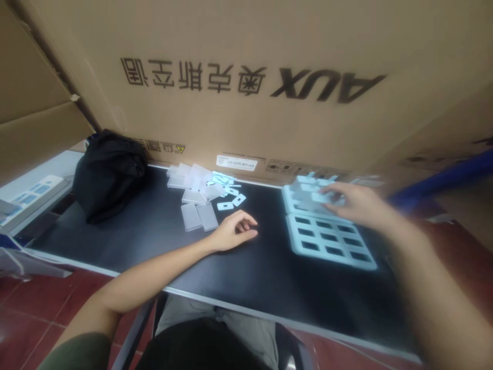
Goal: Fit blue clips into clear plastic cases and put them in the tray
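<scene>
My left hand (234,231) rests on the black tabletop with loosely curled fingers, the thumb apart, and nothing visible in it. Just beyond it lie several small light-blue frames with dark slots (225,206) and a loose pile of flat, clear plastic cases (191,217). My right hand (348,203), slightly blurred, reaches over the farther light-blue tray (288,198). Its thumb and fingers pinch together at a pale, translucent piece (318,199), whose kind is unclear. The nearer light-blue tray (331,250) has rows of rectangular dark openings and lies flat, close to the other tray.
A black cloth bag (110,174) sits at the table's left end. Behind the table (254,277) stands a large printed cardboard box (246,123). A white strip with blue-grey panels (33,198) lies far left. A blue bar (442,180) crosses at right.
</scene>
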`<state>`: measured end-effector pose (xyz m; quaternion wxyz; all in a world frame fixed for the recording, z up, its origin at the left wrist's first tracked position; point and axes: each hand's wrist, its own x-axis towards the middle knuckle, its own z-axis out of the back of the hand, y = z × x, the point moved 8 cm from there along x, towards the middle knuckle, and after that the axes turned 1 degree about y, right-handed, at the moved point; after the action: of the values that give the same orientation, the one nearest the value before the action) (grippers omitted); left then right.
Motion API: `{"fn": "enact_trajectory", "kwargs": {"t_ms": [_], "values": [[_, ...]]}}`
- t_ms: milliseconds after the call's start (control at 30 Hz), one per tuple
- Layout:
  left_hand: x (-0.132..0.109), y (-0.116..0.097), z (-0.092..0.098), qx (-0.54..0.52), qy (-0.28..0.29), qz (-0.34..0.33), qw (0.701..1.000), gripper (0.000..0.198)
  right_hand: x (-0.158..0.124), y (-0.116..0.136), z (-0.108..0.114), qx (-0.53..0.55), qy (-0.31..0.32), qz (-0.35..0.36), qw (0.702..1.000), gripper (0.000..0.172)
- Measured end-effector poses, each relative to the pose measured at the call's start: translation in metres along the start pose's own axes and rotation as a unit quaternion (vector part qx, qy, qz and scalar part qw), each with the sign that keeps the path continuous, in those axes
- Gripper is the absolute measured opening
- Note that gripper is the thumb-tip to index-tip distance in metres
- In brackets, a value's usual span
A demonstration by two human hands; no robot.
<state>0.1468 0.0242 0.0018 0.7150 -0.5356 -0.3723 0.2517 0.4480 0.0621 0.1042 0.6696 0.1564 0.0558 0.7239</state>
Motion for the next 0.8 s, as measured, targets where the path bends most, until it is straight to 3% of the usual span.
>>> {"fn": "enact_trajectory", "kwargs": {"t_ms": [300,500,800], "values": [[0.0,-0.001,-0.002,0.018,0.012,-0.013,1.0,0.023,0.005,-0.003,-0.012,-0.021,0.03,0.004,0.999,0.028],[0.0,-0.003,-0.003,0.03,0.018,-0.025,0.999,0.021,-0.005,0.008,-0.018,-0.106,0.043,0.034,0.993,0.028],[-0.005,-0.015,-0.016,0.109,0.062,-0.068,0.99,0.014,-0.008,0.006,-0.026,-0.177,0.073,-0.021,0.981,0.039]]}}
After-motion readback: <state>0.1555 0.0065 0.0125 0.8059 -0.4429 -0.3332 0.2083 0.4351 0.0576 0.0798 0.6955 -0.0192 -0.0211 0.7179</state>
